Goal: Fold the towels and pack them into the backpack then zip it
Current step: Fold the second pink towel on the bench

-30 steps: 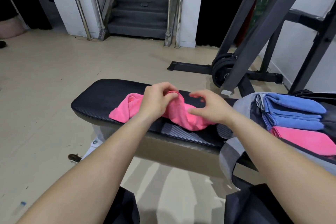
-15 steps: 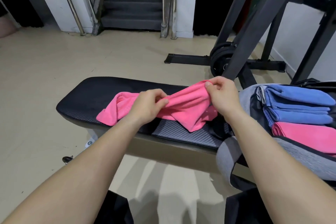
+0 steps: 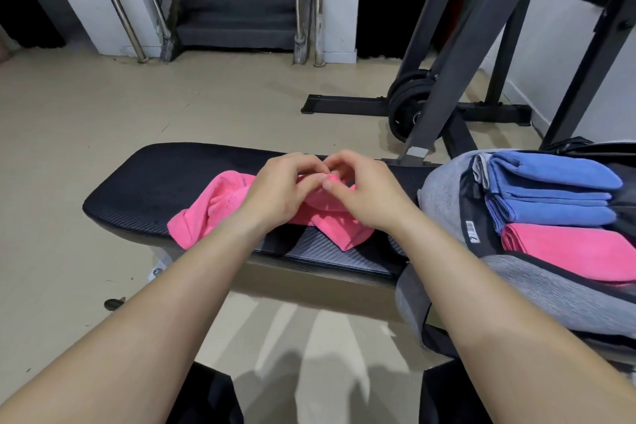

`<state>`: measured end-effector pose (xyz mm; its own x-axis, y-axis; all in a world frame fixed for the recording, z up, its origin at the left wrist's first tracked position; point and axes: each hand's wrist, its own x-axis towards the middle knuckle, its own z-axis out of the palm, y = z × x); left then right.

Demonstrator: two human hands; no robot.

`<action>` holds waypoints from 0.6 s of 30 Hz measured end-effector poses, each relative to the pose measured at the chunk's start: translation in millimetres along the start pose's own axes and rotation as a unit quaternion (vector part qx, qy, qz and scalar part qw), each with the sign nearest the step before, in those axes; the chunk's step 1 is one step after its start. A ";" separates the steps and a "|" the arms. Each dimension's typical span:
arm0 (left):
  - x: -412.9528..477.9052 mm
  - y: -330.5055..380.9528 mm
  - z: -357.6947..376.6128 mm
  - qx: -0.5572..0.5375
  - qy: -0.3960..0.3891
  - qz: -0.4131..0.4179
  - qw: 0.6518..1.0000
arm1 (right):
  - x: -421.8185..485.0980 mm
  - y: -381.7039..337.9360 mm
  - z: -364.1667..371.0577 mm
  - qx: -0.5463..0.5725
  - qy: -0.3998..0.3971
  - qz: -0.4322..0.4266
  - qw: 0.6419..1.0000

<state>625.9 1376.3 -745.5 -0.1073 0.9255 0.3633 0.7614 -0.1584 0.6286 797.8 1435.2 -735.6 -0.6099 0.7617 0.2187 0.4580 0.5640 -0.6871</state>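
Two bare forearms reach forward from the bottom edge; the two hands meet over the middle of the one black bench (image 3: pixel 155 182). The left hand (image 3: pixel 285 189) and the right hand (image 3: pixel 364 194) stand just beside each other, thumbs nearly touching; each has its fingers curled and pinches, between thumb and fingers, a raised fold of the one loose pink towel (image 3: pixel 213 206). This fold is at the far side of the hands, at the fingertips; the rest of the towel lies crumpled on the bench pad, one part spreading to the left of the left hand, one corner coming out under the right wrist toward the near edge.

At the right end of the bench lies one grey backpack (image 3: pixel 444 196), open; inside it I count two folded blue towels (image 3: pixel 550 172), one upon the other, and one folded pink towel (image 3: pixel 568 248) on their near side; so three are packed and one is outside.

Beyond the bench is the beige floor (image 3: pixel 103 107); on it stands one dark rack (image 3: pixel 457 45) with black weight plates (image 3: pixel 407 107) at its foot, whose number I cannot tell; farthest is one grey staircase (image 3: pixel 237 10) between steel handrails (image 3: pixel 115 2), two tubes at each side.
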 end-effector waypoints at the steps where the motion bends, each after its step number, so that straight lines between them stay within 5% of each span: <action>1: 0.0 0.9 0.0 -0.004 -0.001 -0.001 1.000 | 0.7 0.4 -1.1 0.003 0.016 0.012 1.000; 10: -13.9 -20.0 -29.6 0.056 -0.009 -0.047 0.997 | 10.7 31.7 -30.4 -0.074 0.208 0.152 0.963; 15: -18.1 -35.4 -44.1 0.081 0.003 -0.076 0.994 | 10.4 26.9 -20.3 -0.201 0.105 0.185 0.956; 18: -18.3 -27.2 -40.7 0.058 -0.001 -0.063 0.996 | 11.7 7.2 -3.3 -0.196 0.033 0.071 0.978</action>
<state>581.1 1349.7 -741.3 -0.2058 0.9360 0.2856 0.8107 -0.0004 0.5854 796.1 1449.3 -735.7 -0.4852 0.8527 0.1933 0.7551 0.5201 -0.3991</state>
